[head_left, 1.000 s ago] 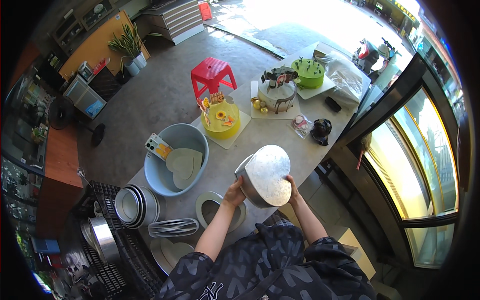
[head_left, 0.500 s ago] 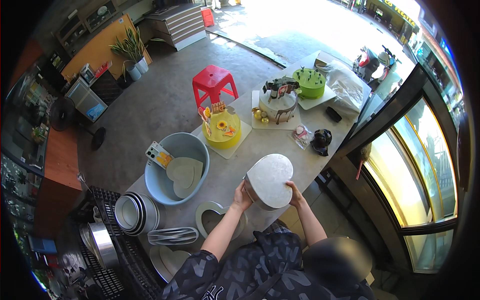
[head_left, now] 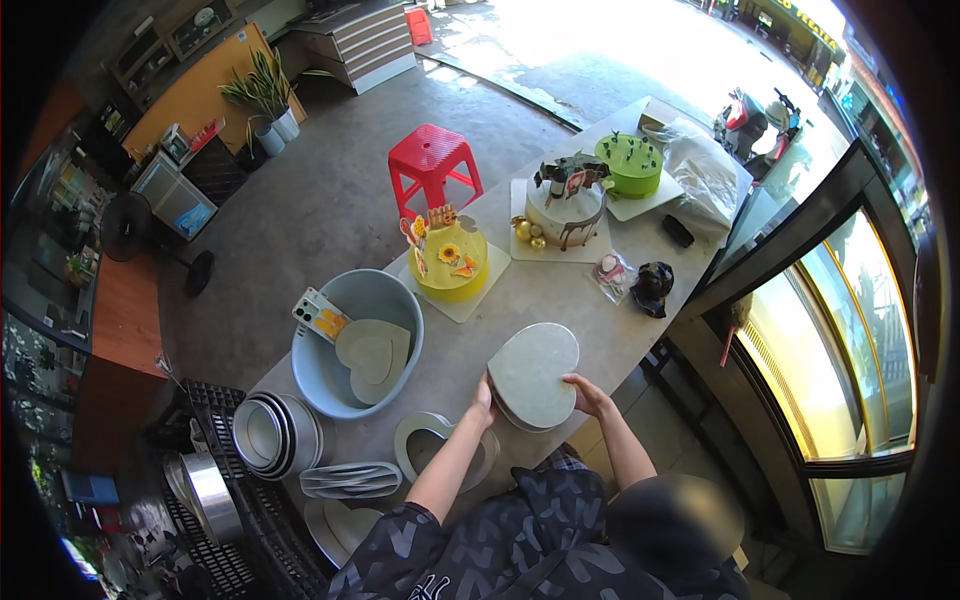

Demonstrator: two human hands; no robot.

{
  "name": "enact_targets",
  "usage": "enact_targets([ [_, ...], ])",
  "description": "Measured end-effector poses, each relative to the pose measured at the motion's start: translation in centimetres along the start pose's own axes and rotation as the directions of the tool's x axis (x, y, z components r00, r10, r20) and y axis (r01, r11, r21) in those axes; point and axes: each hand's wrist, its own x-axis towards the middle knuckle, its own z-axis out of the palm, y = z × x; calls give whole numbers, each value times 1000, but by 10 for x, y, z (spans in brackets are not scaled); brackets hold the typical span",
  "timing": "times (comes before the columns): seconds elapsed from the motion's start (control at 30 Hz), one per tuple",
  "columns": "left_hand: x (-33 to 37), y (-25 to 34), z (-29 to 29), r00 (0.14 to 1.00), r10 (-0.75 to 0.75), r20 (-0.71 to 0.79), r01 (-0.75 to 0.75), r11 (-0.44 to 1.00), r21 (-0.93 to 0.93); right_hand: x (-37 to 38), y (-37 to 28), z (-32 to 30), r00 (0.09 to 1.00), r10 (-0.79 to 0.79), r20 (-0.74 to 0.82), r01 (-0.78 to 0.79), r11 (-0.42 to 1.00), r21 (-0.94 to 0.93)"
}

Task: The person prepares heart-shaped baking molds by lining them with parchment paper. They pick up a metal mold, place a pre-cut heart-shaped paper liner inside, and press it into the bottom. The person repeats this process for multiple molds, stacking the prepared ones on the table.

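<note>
In the head view, grips the heart tin point(head_left: 536, 375) from opposite sides with the fingers of left hand point(head_left: 483, 395) and right hand point(head_left: 592, 398), at the near edge of the desk point(head_left: 575, 295), right of the ring point(head_left: 405, 445), with tub point(head_left: 378, 298) and yellow cake point(head_left: 450, 270) along the far edge.

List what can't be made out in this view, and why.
All in the head view:
Heart-shaped tin: underside, hidden by its own upper face.
Left hand: some fingers, hidden behind the tin.
Heart-shaped ring: part of its band, covered by the left forearm.
Phone: screen, turned away.
Clear packet: exact contents, too small.
</note>
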Motion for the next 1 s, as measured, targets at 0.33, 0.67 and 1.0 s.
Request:
enact_targets([
  [0.33,12,-2,-30,885,359,-298,-177,849,498,7,-22,17,988,60,-141,-92,968,-232],
  [0.67,-201,-16,-23,717,674,178,-288,54,956,4,-27,36,880,-136,-455,-132,850,-510],
  [1.0,-212,-71,-76,774,605,188,-3,-294,956,-2,-25,116,498,-845,-194,-54,193,-980],
])
